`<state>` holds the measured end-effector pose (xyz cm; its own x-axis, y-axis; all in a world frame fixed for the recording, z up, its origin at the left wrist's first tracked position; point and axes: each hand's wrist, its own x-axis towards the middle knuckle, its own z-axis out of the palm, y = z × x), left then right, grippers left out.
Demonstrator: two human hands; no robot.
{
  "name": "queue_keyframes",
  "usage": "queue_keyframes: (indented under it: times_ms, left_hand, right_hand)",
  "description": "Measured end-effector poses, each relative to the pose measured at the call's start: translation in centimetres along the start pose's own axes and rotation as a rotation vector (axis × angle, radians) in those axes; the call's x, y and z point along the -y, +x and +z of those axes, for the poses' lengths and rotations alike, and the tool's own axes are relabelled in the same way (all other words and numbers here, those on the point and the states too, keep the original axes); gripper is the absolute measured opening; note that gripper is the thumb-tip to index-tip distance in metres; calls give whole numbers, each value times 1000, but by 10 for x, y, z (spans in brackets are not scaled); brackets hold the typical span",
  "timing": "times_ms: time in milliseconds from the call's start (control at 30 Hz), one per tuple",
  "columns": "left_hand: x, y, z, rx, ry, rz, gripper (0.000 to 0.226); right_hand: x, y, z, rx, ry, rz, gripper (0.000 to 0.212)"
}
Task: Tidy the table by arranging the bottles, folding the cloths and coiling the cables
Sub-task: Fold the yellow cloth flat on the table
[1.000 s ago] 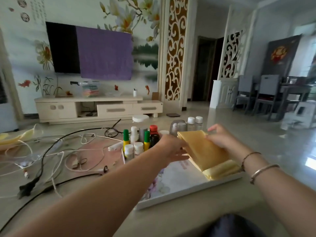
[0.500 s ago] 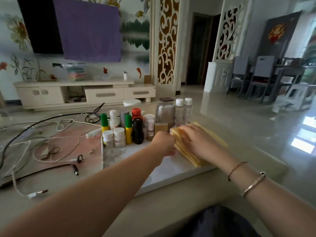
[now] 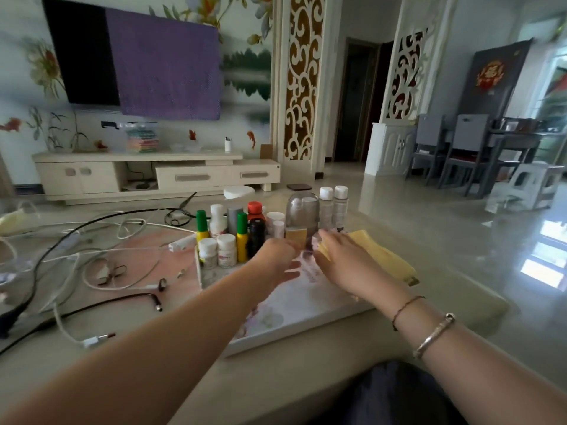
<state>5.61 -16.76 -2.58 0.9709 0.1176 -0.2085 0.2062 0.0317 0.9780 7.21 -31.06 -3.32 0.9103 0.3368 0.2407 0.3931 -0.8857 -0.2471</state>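
Now I'm on the cloths: right hand (image 3: 343, 265) flat, fingers straight, on the folded yellow cloth (image 3: 380, 256) centre-right; left hand (image 3: 280, 259) loose, empty. Cables (image 3: 92, 262) at left need coiling next.

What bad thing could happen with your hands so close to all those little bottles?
The left hand is right beside the dark bottle and the other upright bottles packed together, so a bump might tip several over. The folded yellow cloth under the right hand lies near the table's edge and could slide off. The loose cables are uncoiled and could snag an arm.
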Motion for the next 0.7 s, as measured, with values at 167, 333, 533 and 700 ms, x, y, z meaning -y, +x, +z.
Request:
queue_keyframes:
  times_ms: [167, 333, 533, 700]
  left_hand:
    - [6, -44, -94, -80, 195, 197, 32]
    - [44, -103, -215, -263, 747, 436, 27]
    - [87, -150, -327, -291, 1362, 365, 54]
    - [73, -135, -355, -280, 1345, 460, 58]
  right_hand:
    - [90, -18, 4, -75, 201, -239, 26]
    - [180, -25, 37, 216, 261, -510, 31]
    - [265, -8, 104, 430, 16, -682, 53]
    - [293, 29, 130, 391, 25, -673, 49]
